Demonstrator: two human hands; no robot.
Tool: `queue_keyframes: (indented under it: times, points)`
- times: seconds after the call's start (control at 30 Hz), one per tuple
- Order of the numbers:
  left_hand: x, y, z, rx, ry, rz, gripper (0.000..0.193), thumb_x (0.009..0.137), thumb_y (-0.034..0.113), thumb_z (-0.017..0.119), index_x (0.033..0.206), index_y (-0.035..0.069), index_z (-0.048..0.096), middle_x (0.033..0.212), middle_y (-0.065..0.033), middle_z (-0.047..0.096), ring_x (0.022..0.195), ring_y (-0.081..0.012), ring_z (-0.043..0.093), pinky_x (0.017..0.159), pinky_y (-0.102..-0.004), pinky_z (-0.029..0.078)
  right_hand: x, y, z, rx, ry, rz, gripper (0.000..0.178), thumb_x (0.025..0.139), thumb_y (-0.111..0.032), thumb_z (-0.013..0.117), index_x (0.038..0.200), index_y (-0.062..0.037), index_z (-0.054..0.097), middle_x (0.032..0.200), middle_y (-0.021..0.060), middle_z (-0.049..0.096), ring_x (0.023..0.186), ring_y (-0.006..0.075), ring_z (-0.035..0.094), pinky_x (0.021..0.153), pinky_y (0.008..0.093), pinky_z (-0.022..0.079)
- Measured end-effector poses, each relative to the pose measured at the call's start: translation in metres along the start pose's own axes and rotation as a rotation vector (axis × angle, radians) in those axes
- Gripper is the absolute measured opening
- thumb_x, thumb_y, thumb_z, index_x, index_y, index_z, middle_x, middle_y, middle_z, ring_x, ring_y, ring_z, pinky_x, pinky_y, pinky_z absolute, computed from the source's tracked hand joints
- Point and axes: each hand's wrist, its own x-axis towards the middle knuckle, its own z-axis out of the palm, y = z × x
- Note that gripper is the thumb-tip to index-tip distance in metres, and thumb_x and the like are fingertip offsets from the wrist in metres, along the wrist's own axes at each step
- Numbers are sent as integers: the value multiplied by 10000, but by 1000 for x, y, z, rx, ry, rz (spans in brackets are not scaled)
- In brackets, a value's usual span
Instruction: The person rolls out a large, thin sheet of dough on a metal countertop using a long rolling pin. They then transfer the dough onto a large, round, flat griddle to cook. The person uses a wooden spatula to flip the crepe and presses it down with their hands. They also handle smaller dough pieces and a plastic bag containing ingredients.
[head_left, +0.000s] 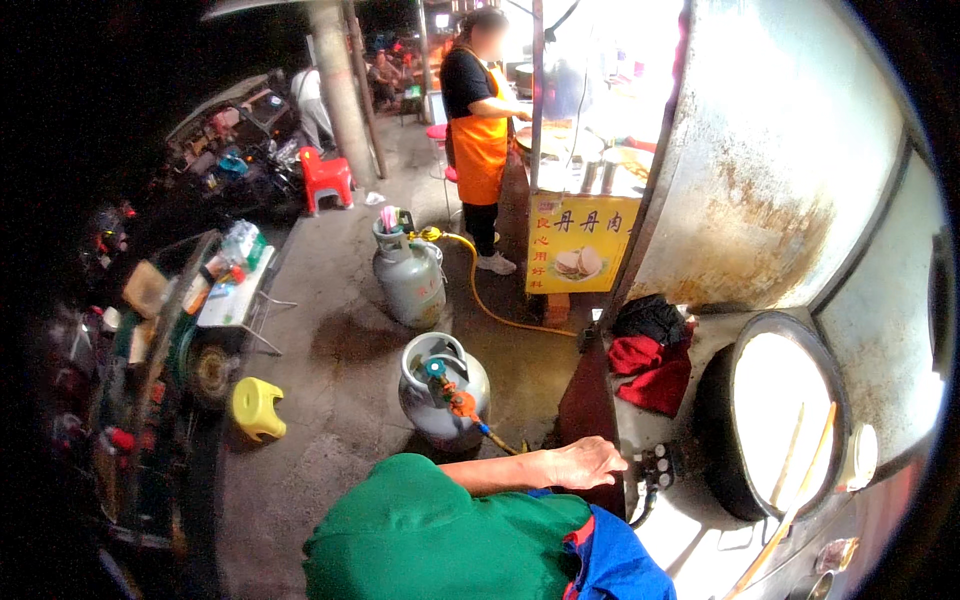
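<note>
My left hand (pixel 588 463) reaches from a green sleeve (pixel 400 500) to the front edge of the cooking counter. Its fingers are bent together beside a cluster of black knobs (pixel 656 466); what they grip, if anything, is hidden. Past the knobs stands a big black pot (pixel 722 440), its inside glaring white. Two long wooden sticks (pixel 806 482) lean in it, one stretching out over the near rim. A dark red cloth (pixel 655 375) and a black cloth (pixel 650 318) lie bunched behind the hand. My right hand does not show.
Two grey gas cylinders (pixel 442 400) stand on the floor at left, with a yellow hose (pixel 478 290) running toward the counter. A stained metal panel (pixel 760 180) rises behind the pot. A person in an orange apron (pixel 480 150) works at a stall ahead. A yellow stool (pixel 258 408) stands farther left.
</note>
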Motion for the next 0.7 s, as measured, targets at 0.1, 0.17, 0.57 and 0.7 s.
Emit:
queue_keyframes:
  times: [0.1,0.17,0.57,0.7]
  points:
    - [-2,-1,-5,11,-63,-10,224,815,192,739,892,10,633,787,-231,646,830,-460,658,726,-554,516,3,9,10,-30,18,21,508,827,-450,818,1022,14,750,923,200,745,846,316,686,837,448,549]
    - [-7,-2,-8,-1,27,19,238,818,193,738,944,8,656,809,-236,650,835,-463,652,731,-551,514,4,13,14,-18,21,24,522,828,-464,816,1032,12,752,927,199,747,846,318,688,839,447,549]
    - [-19,-5,-14,119,-74,-70,375,906,241,703,1176,-16,660,1077,-182,713,1066,-368,658,960,-463,509,7,7,19,-8,-8,17,523,842,-449,798,1099,3,739,968,185,732,889,291,670,854,423,527]
    - [-16,-2,-13,118,-50,-51,360,906,237,698,1158,-17,658,1076,-191,707,1052,-376,656,952,-470,507,9,8,22,4,-14,11,515,848,-436,791,1113,2,731,974,179,724,898,279,659,855,415,516]
